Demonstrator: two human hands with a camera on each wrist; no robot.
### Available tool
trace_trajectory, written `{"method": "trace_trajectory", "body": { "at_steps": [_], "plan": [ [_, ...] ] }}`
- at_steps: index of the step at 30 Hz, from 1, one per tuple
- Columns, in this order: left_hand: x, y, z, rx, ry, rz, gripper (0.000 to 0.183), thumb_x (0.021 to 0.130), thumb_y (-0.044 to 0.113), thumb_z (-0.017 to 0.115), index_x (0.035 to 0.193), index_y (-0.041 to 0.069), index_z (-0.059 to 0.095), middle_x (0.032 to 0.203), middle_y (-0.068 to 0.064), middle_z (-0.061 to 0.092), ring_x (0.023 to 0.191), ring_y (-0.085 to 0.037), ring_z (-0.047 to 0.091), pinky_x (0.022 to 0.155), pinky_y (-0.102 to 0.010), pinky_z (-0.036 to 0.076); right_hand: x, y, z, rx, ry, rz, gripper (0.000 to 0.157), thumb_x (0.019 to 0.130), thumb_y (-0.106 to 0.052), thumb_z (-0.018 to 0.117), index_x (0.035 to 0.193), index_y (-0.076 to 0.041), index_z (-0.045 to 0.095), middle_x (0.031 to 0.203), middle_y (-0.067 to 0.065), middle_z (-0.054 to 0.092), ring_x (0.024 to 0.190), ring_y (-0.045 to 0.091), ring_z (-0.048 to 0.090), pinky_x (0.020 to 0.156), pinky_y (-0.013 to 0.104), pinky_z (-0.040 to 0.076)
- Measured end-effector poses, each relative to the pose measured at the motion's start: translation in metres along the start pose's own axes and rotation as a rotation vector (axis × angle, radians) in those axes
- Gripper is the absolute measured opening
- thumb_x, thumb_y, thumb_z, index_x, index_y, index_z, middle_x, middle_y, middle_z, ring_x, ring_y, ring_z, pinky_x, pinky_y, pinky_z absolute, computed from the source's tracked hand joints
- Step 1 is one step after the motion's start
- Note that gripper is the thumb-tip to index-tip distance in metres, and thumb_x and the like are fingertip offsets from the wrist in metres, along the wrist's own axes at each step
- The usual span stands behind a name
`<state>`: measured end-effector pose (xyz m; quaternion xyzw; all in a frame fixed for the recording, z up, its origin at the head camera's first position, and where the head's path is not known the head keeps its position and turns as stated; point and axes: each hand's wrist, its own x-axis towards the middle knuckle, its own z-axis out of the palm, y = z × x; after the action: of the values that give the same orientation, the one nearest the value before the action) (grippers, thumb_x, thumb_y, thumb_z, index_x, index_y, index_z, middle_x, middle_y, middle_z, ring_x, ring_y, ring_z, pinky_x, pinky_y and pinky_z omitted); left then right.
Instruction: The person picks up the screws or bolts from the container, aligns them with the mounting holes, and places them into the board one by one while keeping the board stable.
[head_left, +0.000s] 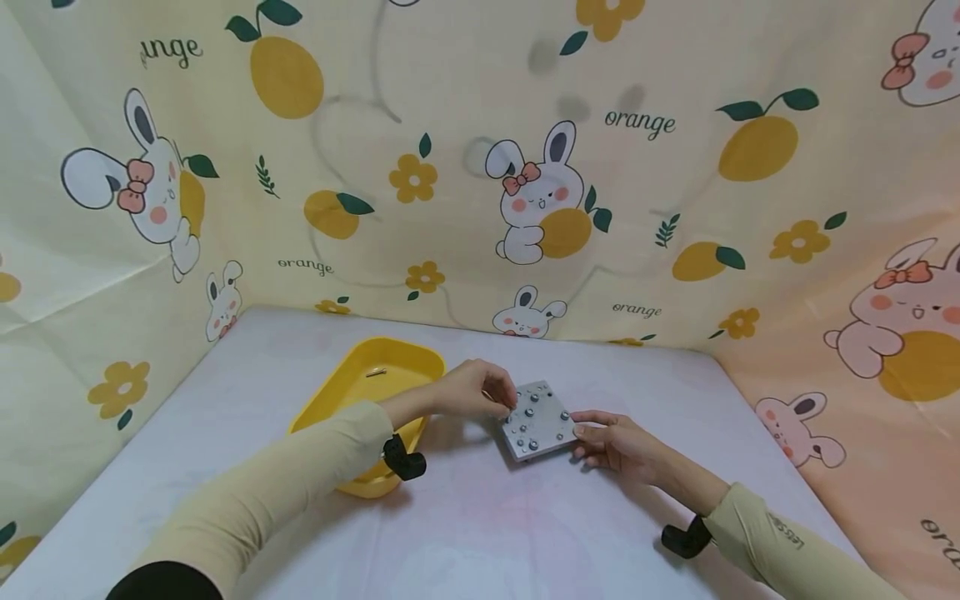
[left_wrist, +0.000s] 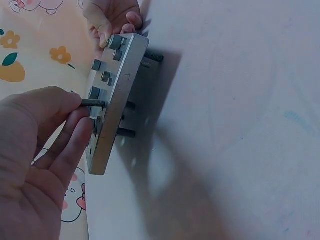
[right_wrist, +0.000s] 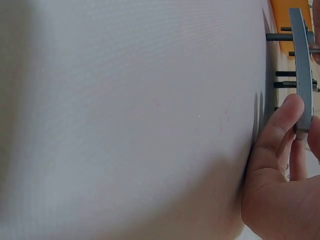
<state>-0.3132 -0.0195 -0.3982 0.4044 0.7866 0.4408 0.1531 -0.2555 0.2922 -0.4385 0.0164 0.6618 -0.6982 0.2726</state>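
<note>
A grey metal plate [head_left: 538, 427] carries several bolts, their heads on its upper face and threaded ends sticking out below. My right hand [head_left: 618, 447] grips the plate's right edge, as the right wrist view also shows with fingers [right_wrist: 272, 135] at its end. Between thumb and fingertips, my left hand [left_wrist: 45, 145] pinches a bolt [left_wrist: 93, 103], its threaded end right at the plate's upper face. In the head view the left hand [head_left: 472, 390] covers the plate's left corner and hides this bolt.
Left of the plate stands a yellow tray [head_left: 330, 392], partly under the left forearm, with a few small metal pieces [head_left: 377, 372] in it. The white table [head_left: 480, 533] ends at a printed cloth backdrop [head_left: 450, 167] behind and at both sides.
</note>
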Motion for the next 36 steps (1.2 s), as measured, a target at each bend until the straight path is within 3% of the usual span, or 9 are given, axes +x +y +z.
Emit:
{"method": "trace_trajectory", "body": {
  "at_steps": [23,36],
  "plan": [
    [0.0026,-0.0024,0.0041,0.045,-0.05,0.007,0.017,0.088,-0.001,0.071,0.102,0.008,0.071,0.096,0.002,0.071,0.087,-0.01,0.064,0.082,-0.024,0.052,0.001,0.0015,-0.0027,0.005,-0.003,0.005,0.042,0.096,-0.014,0.064,0.135,-0.003,0.053,0.105,0.012,0.07,0.081,0.019,0.065,0.071,0.029,0.054],
    [0.0002,-0.0006,0.0053,0.035,-0.023,0.01,0.019,0.085,-0.003,0.074,0.1,0.007,0.071,0.094,0.001,0.071,0.086,-0.011,0.064,0.081,-0.024,0.053,-0.0002,0.0012,-0.0013,0.007,-0.015,0.003,0.044,0.098,-0.013,0.062,0.138,-0.001,0.05,0.108,0.013,0.07,0.083,0.019,0.065,0.071,0.028,0.053]
  ]
}}
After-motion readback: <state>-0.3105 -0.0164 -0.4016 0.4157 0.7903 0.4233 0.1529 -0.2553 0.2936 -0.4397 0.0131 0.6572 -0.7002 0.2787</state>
